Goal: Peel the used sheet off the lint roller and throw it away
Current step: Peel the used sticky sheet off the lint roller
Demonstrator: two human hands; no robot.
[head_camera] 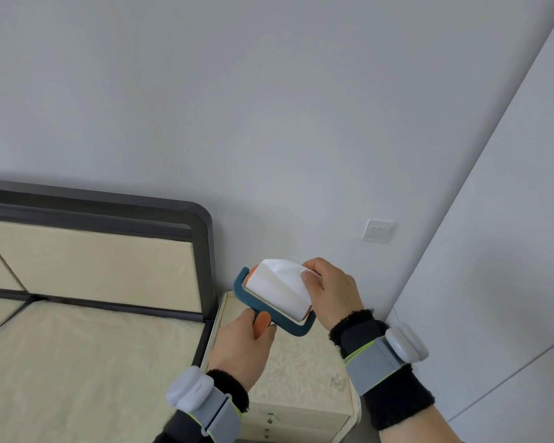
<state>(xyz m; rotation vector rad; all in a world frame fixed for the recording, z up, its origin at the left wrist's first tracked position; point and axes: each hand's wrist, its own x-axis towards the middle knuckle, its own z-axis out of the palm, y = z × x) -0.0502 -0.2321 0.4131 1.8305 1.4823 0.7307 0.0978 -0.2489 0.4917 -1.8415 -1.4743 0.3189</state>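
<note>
Peel's underway, not finished: used sheet (285,276) partly lifted off the lint roller (277,295), lower centre of frame, above the bedside surface (301,362). Right hand (331,290) fingers pinched tight on sheet's corner. Left hand (242,350) wrapped round the handle. No bin in view; tossing's left.

light: soft, even, bright daylight on my pale grey wall (269,107) | shadows: faint | glare: none | edges: wide-angle bending | focus: slightly soft
</note>
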